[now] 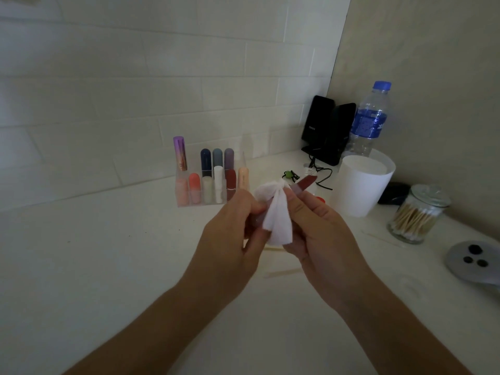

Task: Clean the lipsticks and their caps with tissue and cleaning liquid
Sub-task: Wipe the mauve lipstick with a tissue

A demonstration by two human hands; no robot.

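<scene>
Lipsticks (pixel 217 174) stand in a clear organiser (pixel 180 203) by the wall; left hand (pixel 230 231) pinches a white tissue (pixel 276 220) over the counter; right hand (pixel 322 236), fingers curled, grips a dark red lipstick tube (pixel 307 182) against it; cotton-swab jar (pixel 416 215) sits far right.

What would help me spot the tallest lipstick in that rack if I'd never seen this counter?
Find the clear organizer by the tiled wall. At its back left corner stands the tallest lipstick, the only shiny purple-to-gold tube among rounded ones.
</scene>
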